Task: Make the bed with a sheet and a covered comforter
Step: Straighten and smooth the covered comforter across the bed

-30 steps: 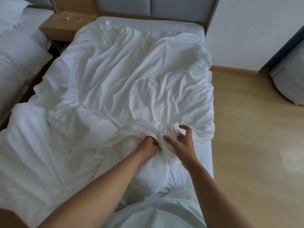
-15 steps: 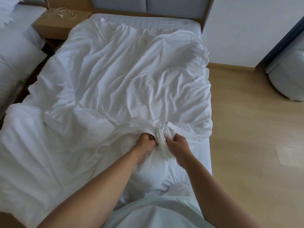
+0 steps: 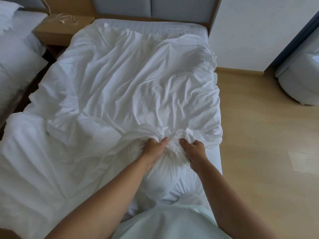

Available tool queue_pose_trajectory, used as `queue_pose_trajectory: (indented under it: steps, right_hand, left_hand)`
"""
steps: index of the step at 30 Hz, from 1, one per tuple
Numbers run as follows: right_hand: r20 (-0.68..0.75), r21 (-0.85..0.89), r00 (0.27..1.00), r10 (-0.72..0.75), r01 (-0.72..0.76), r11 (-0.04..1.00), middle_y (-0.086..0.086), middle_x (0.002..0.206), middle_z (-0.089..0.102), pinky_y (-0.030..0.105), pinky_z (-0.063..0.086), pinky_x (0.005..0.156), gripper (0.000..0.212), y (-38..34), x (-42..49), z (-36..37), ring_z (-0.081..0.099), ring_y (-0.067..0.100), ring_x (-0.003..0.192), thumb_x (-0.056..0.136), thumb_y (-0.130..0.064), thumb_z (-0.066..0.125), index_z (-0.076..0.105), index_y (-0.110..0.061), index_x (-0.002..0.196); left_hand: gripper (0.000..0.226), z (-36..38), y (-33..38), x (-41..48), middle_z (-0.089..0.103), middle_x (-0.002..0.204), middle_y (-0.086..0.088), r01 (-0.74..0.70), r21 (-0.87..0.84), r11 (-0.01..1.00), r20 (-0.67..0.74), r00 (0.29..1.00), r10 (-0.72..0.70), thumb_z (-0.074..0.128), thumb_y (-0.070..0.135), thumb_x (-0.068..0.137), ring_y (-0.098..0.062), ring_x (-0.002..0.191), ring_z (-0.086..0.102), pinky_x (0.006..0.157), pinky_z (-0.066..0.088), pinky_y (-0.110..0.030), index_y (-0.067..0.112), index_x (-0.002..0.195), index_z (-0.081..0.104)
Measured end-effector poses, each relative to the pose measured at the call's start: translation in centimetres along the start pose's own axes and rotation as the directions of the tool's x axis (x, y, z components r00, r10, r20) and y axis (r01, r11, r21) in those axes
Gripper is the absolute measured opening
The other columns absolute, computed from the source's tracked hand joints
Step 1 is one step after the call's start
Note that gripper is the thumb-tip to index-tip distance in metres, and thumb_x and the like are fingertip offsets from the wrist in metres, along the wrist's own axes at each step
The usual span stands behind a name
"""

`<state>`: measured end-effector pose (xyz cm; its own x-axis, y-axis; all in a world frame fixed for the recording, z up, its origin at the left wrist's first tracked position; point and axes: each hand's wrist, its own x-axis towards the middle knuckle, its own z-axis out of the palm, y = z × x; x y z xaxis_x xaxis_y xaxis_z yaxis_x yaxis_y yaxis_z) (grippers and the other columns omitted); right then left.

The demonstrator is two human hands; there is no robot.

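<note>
your left hand [image 3: 152, 150] is sunk into the white comforter cover [image 3: 131, 80]. its fingers [image 3: 151, 141] are curled tight round a thick gather of the cloth, and the thumb lies along the top of the bunch. your right hand [image 3: 196, 151] sits just beside it, fingers [image 3: 198, 144] also curled and clamped on the neighbouring folds, thumb pressed into the fabric. between the two hands a knot of crumpled cloth [image 3: 172, 149] stands up, and both hands grip it. the fingertips themselves are hidden in the folds.

the cover lies rumpled over most of the bed [image 3: 218, 167]. its far edge stops short of the headboard [image 3: 151, 6], so a strip of the white sheet [image 3: 155, 25] shows there, and more of it shows along the bed's right side by your right wrist. on the left the cover spills over the bed's edge. the gather you hold is near the foot of the bed, toward its right side.

left of the bed, a wooden bedside tabletop [image 3: 51, 33] carries a loose pale cable [image 3: 67, 20], and a second white bed [image 3: 15, 54] stands beyond it. pale wood floor [image 3: 259, 135] lies to the right.
</note>
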<state>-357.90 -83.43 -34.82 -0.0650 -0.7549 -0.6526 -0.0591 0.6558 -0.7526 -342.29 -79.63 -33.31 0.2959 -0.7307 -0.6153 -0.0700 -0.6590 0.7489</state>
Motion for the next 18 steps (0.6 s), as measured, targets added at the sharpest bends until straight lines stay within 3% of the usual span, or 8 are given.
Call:
queue_pose_trajectory:
  steps: [2, 4, 7, 9, 10, 12, 14, 18]
  right_hand:
    - [-0.063, 0.061, 0.998, 0.022, -0.018, 0.998, 0.016, 0.092, 0.075, 0.057, 0.06, 0.078, 0.021, -0.3, 0.1, -0.1, 0.073, 0.037, 0.086, 0.081, -0.023, 0.079, 0.071, -0.008, 0.092]
    - [-0.13, 0.126, 0.991, 0.034, -0.017, 0.992, 0.012, 0.092, 0.073, 0.051, 0.061, 0.081, 0.024, -0.8, 0.1, -0.4, 0.071, 0.032, 0.086, 0.081, -0.026, 0.08, 0.068, -0.008, 0.093]
    - [-0.23, 0.185, 0.973, 0.017, 0.027, 0.982, 0.007, 0.093, 0.068, 0.037, 0.055, 0.069, 0.02, -1.3, -0.2, -1.0, 0.066, 0.026, 0.085, 0.086, -0.025, 0.076, 0.065, -0.01, 0.093]
    - [-0.307, 0.184, 0.952, -0.001, 0.061, 0.981, 0.008, 0.096, 0.068, 0.034, 0.052, 0.066, 0.024, -1.0, -0.5, -1.2, 0.065, 0.027, 0.086, 0.086, -0.026, 0.074, 0.067, -0.008, 0.099]
    - [-0.345, 0.172, 0.938, -0.018, 0.082, 0.982, 0.009, 0.098, 0.068, 0.035, 0.053, 0.069, 0.027, -0.9, -0.8, -1.2, 0.066, 0.028, 0.088, 0.085, -0.028, 0.073, 0.067, -0.007, 0.101]
    - [-0.407, 0.155, 0.912, -0.038, 0.11, 0.982, 0.011, 0.102, 0.068, 0.042, 0.058, 0.079, 0.034, -0.4, -1.4, -1.2, 0.066, 0.03, 0.093, 0.084, -0.037, 0.068, 0.064, -0.008, 0.102]
    - [-0.457, 0.132, 0.888, -0.051, 0.124, 0.983, 0.012, 0.105, 0.065, 0.05, 0.058, 0.086, 0.042, 0.1, -2.1, -1.3, 0.065, 0.033, 0.096, 0.083, -0.046, 0.063, 0.059, -0.011, 0.106]
    - [-0.565, 0.089, 0.813, -0.14, 0.229, 0.969, 0.001, 0.095, 0.064, 0.033, 0.052, 0.081, 0.017, -0.6, -4.9, -2.9, 0.061, 0.018, 0.083, 0.094, -0.028, 0.06, 0.058, -0.018, 0.108]
  left_hand:
    - [0.052, -0.7, -0.2, -0.8, 0.073, 0.106, -0.013, -0.087, 0.245, 0.965, -0.057, 0.993, 0.104, 0.057, 0.05, 0.095, -0.026, 0.101, 0.067, 0.093, 0.051, -0.032, 0.001, 0.103, 0.072]
    - [0.048, -1.2, -0.6, -2.1, 0.073, 0.104, -0.011, -0.2, 0.343, 0.918, -0.067, 0.969, 0.236, 0.056, 0.046, 0.098, -0.022, 0.102, 0.066, 0.087, 0.046, -0.027, 0.0, 0.099, 0.073]
    - [0.054, -2.2, -1.6, -3.3, 0.059, 0.059, -0.001, -0.258, 0.35, 0.901, -0.057, 0.954, 0.295, 0.06, 0.045, 0.097, -0.016, 0.067, 0.063, 0.067, 0.041, -0.028, 0.01, 0.056, 0.058]
    - [0.063, -2.8, -2.5, -4.0, 0.045, 0.045, 0.004, -0.226, 0.286, 0.931, -0.014, 0.971, 0.24, 0.065, 0.044, 0.094, -0.01, 0.045, 0.048, 0.06, 0.038, -0.03, 0.012, 0.044, 0.044]
    - [0.061, -3.2, -3.0, -4.2, 0.046, 0.046, 0.004, -0.197, 0.206, 0.958, 0.029, 0.98, 0.195, 0.067, 0.046, 0.091, -0.009, 0.043, 0.046, 0.06, 0.039, -0.028, 0.011, 0.045, 0.047]
    - [0.048, -4.1, -3.6, -5.4, 0.058, 0.057, 0.001, -0.123, -0.032, 0.992, 0.132, 0.983, 0.126, 0.073, 0.047, 0.083, -0.011, 0.051, 0.051, 0.06, 0.042, -0.027, 0.003, 0.064, 0.066]
    - [0.033, -4.8, -3.9, -6.3, 0.066, 0.071, -0.004, -0.062, -0.213, 0.975, 0.193, 0.976, 0.104, 0.075, 0.034, 0.086, -0.014, 0.054, 0.056, 0.053, 0.043, -0.026, 0.001, 0.087, 0.071]
    - [0.019, -5.9, -5.4, -7.6, 0.069, 0.074, -0.009, -0.005, -0.313, 0.95, 0.186, 0.98, 0.066, 0.075, 0.021, 0.089, -0.016, 0.056, 0.064, 0.054, 0.049, -0.026, 0.002, 0.092, 0.071]
